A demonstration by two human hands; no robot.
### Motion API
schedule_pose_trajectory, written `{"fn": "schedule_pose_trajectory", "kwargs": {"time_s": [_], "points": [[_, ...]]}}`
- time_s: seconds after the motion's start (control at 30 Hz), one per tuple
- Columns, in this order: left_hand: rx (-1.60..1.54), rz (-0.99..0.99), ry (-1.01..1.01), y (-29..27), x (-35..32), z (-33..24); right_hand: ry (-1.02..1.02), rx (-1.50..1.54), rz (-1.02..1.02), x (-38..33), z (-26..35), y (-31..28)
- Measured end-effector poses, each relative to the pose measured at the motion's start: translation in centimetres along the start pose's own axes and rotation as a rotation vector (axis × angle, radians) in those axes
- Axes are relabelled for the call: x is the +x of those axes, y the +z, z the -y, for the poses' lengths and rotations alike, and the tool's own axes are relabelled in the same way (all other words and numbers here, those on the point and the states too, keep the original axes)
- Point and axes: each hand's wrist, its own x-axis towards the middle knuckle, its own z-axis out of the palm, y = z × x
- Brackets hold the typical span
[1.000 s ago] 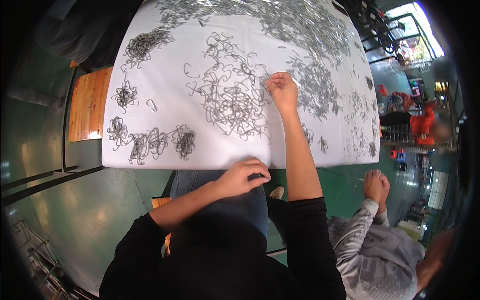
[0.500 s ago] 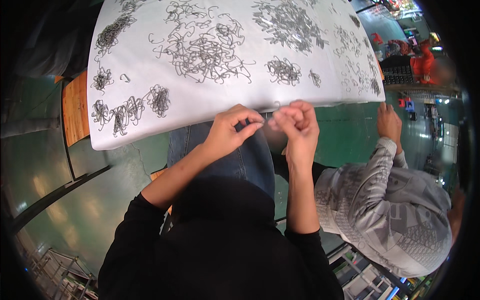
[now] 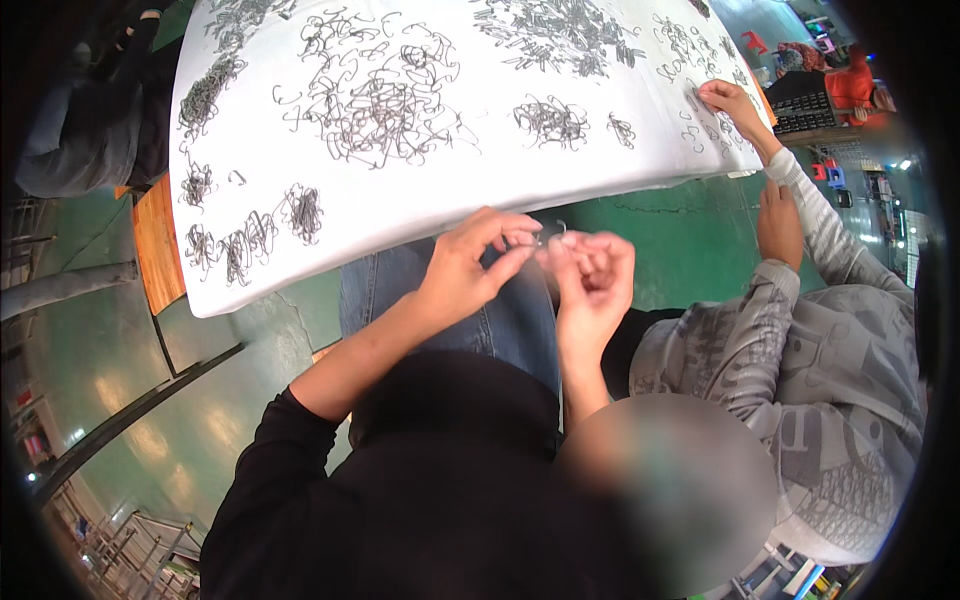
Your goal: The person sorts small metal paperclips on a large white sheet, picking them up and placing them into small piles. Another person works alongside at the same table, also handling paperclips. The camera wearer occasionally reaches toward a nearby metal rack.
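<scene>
My left hand (image 3: pixel 472 258) and my right hand (image 3: pixel 595 295) meet above my lap, just off the near edge of the white-covered table (image 3: pixel 420 195). The right fingertips pinch a small curved wire hook (image 3: pixel 561 227), its bent end poking up above them. Close beside it, the left thumb and forefinger are pinched together on something tiny I cannot make out; the fingers are slightly blurred. Beyond my hands lies a broad tangle of dark wire hooks (image 3: pixel 385 100). A smaller hook pile (image 3: pixel 550 122) is to its right, and several little bunches of hooks (image 3: pixel 248 243) lie at the near left corner.
A heap of short, narrow dark pieces (image 3: pixel 560 38) lies farther back. On my right sits a co-worker in a grey patterned top (image 3: pixel 840 360), one hand (image 3: pixel 730 102) over loose hooks at the table's right end. A wooden table edge (image 3: pixel 157 245) shows at left.
The co-worker's one hand has come over the table's right end. My hands stay pinched close together, the fingertips slightly nearer each other. The view has shifted a little.
</scene>
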Motion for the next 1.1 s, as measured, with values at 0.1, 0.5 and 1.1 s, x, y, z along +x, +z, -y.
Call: {"fn": "schedule_pose_trajectory", "kwargs": {"time_s": [0.1, 0.5, 1.1], "points": [[0.030, 0.029, 0.134, -0.5, 1.0, 0.2, -0.241, -0.200, 0.011, -1.0, -0.1, 0.0], [0.847, -0.133, 0.127, -2.6, 20.4, 10.7, -0.282, -0.294, 0.090, -1.6, -0.1, -2.6], [-0.227, 0.207, -0.343, -2.4, 7.5, 2.0, -0.257, -0.238, 0.063, -1.1, -2.0, -0.5]]}}
